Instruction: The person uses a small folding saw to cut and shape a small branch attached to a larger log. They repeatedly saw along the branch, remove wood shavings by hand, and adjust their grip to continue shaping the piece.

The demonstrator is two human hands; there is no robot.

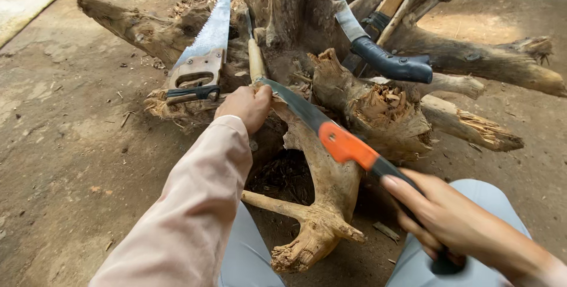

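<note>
I see the tree stump (331, 39) on the dirt floor (71, 169) ahead of my knees, roots spreading toward me. A handsaw (204, 50) lies on its left side, a chisel (255, 56) just right of it. A sheathed knife (384, 56) rests on the right, against the trunk. My pruning saw (331, 136) crosses the middle root, left hand (248, 105) at its tip, right hand (455, 222) on its handle.

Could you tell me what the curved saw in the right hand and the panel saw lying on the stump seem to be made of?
Curved saw: dark, dull metal blade by its sheen; orange and black grip, probably moulded plastic or rubber. Panel saw: grey steel-looking blade with visible teeth; pale handle looks like worn bare wood. Stump: dry, weathered wood, splintered at the ends.
</note>
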